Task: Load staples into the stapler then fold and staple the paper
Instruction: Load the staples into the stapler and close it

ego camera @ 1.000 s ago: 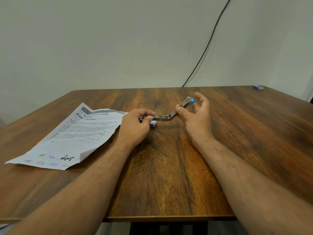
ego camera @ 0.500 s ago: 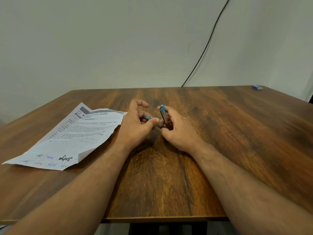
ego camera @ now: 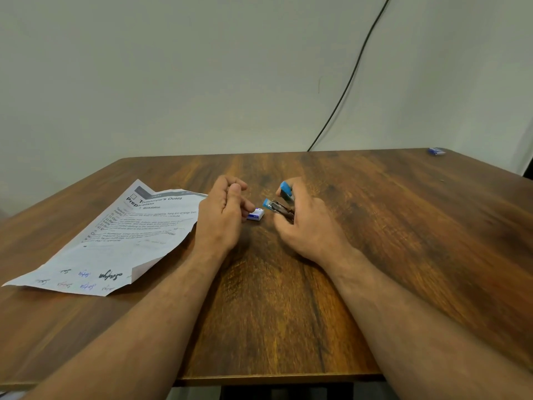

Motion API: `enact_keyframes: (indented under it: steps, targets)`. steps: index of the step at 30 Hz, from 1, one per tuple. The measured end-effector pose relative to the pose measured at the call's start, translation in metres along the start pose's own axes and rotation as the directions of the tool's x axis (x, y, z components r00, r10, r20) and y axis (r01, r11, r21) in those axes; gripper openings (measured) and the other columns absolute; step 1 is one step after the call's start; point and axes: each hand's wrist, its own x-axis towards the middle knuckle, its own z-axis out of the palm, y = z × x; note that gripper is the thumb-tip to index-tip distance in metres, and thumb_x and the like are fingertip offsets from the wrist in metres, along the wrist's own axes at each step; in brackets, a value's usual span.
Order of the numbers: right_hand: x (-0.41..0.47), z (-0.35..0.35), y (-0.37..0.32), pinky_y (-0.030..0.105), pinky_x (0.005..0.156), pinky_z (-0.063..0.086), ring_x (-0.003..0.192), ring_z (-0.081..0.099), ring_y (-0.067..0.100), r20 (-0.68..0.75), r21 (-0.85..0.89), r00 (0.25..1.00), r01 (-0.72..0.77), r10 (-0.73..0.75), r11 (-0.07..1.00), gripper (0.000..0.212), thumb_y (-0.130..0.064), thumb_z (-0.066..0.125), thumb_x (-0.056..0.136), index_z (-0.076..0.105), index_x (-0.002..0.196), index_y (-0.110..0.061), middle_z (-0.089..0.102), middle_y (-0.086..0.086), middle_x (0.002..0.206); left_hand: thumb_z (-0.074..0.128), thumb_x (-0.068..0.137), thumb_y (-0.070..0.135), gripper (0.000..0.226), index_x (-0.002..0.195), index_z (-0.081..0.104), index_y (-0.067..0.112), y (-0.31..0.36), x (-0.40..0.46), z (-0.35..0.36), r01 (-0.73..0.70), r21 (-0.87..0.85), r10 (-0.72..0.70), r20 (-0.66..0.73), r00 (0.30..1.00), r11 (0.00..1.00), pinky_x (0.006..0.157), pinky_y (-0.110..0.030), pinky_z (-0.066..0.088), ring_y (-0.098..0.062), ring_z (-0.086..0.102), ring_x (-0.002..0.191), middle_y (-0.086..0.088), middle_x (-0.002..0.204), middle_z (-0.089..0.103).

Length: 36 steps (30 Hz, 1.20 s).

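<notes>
Holding a small blue stapler (ego camera: 279,204) in the right hand (ego camera: 305,223) over a brown wooden table (ego camera: 403,226).

The stapler is part way open, with its two blue ends apart. The right hand's fingers are wrapped around its back end. The left hand (ego camera: 223,217) is curled loosely and holds nothing; its fingertips are just beside a little white and blue staple box (ego camera: 256,215) lying on the table between the hands. A printed, crumpled paper (ego camera: 115,241) lies flat to the left, touching the left wrist.

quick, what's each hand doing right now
Left hand: loosely curled, fingertips at the small staple box, grip unclear.
Right hand: closed on the partly open stapler.
</notes>
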Motion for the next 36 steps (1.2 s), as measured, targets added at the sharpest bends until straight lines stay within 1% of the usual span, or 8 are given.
enact_keyframes:
  steps: [3, 5, 10, 14, 21, 27, 33, 36]
  targets:
    - [0.001, 0.001, -0.001, 0.030, 0.075, 0.058, 0.087, 0.069, 0.014, 0.029, -0.018, 1.000, 0.010, -0.009, 1.000, 0.045, -0.049, 0.065, 0.092, 0.043, 0.124, -0.027, 0.069, -0.001, 0.104, 0.038, 0.103, 0.031, 0.023, 0.095, 0.060, 0.031, 0.000, 0.000, -0.001, -0.005, 0.047, 0.004, 0.011, 1.000, 0.999, 0.071, -0.035, 0.055, -0.012, 0.068, 0.073, 0.001, 0.073, 0.071]
    - [0.001, 0.002, 0.000, 0.025, 0.069, 0.054, 0.087, 0.067, 0.013, 0.027, -0.019, 1.000, -0.011, 0.012, 1.000, 0.044, -0.053, 0.059, 0.095, 0.046, 0.126, -0.026, 0.067, -0.004, 0.100, 0.038, 0.102, 0.031, 0.023, 0.093, 0.060, 0.031, 0.000, 0.000, -0.001, -0.007, 0.069, 0.007, 0.010, 1.000, 0.998, 0.072, -0.037, 0.056, -0.013, 0.067, 0.073, 0.001, 0.072, 0.071]
    - [0.004, 0.004, 0.006, 0.012, 0.058, 0.037, 0.074, 0.058, 0.002, -0.026, 0.069, 0.997, -0.073, 0.075, 0.995, 0.032, -0.053, 0.052, 0.098, 0.049, 0.118, -0.028, 0.060, -0.013, 0.087, 0.039, 0.105, 0.024, 0.024, 0.095, 0.061, 0.029, 0.001, 0.000, 0.000, 0.014, 0.116, -0.014, -0.002, 1.000, 0.993, 0.076, -0.040, 0.057, -0.011, 0.068, 0.074, 0.002, 0.071, 0.071]
    - [0.007, 0.005, 0.007, 0.011, 0.052, 0.040, 0.063, 0.055, 0.004, -0.033, 0.087, 0.991, -0.124, 0.127, 0.989, 0.028, -0.054, 0.048, 0.099, 0.046, 0.107, -0.027, 0.057, -0.014, 0.078, 0.041, 0.104, 0.017, 0.024, 0.096, 0.061, 0.026, 0.004, -0.001, 0.001, 0.024, 0.149, -0.020, -0.023, 1.000, 0.989, 0.078, -0.037, 0.056, -0.010, 0.067, 0.076, 0.004, 0.072, 0.070]
    - [0.009, 0.006, 0.010, 0.016, 0.056, 0.042, 0.070, 0.057, 0.006, -0.040, 0.086, 0.985, -0.163, 0.167, 0.983, 0.032, -0.055, 0.046, 0.099, 0.045, 0.109, -0.024, 0.059, -0.011, 0.085, 0.048, 0.086, 0.000, 0.030, 0.097, 0.056, 0.027, 0.011, -0.004, 0.004, -0.074, 0.410, 0.076, 0.014, 0.997, 0.909, 0.081, -0.032, 0.050, -0.015, 0.063, 0.092, 0.003, 0.093, 0.068]
    - [0.010, 0.008, 0.011, 0.013, 0.054, 0.040, 0.070, 0.057, 0.006, -0.037, 0.075, 0.981, -0.188, 0.191, 0.979, 0.041, -0.056, 0.046, 0.098, 0.045, 0.119, -0.021, 0.054, -0.016, 0.084, 0.048, 0.082, -0.002, 0.035, 0.097, 0.055, 0.028, 0.012, -0.004, 0.004, -0.041, 0.437, 0.027, 0.037, 0.999, 0.898, 0.083, -0.034, 0.051, -0.016, 0.062, 0.093, 0.004, 0.094, 0.066]
    - [0.010, 0.005, 0.012, 0.012, 0.054, 0.037, 0.067, 0.053, 0.004, -0.026, 0.082, 0.977, -0.208, 0.210, 0.975, 0.046, -0.056, 0.043, 0.099, 0.047, 0.124, -0.017, 0.058, -0.009, 0.088, 0.049, 0.083, -0.004, 0.035, 0.098, 0.054, 0.027, 0.016, -0.004, 0.006, -0.017, 0.448, -0.004, 0.046, 0.999, 0.894, 0.072, -0.019, 0.042, -0.014, 0.061, 0.094, 0.002, 0.099, 0.066]
    - [0.009, 0.002, 0.010, 0.012, 0.053, 0.038, 0.071, 0.056, 0.005, -0.010, 0.067, 0.981, -0.195, 0.196, 0.979, 0.038, -0.055, 0.044, 0.100, 0.046, 0.118, -0.022, 0.057, -0.010, 0.087, 0.048, 0.082, -0.003, 0.036, 0.098, 0.054, 0.029, 0.017, -0.005, 0.007, -0.017, 0.448, 0.000, 0.038, 0.999, 0.894, 0.077, -0.024, 0.044, -0.014, 0.061, 0.094, 0.003, 0.099, 0.066]
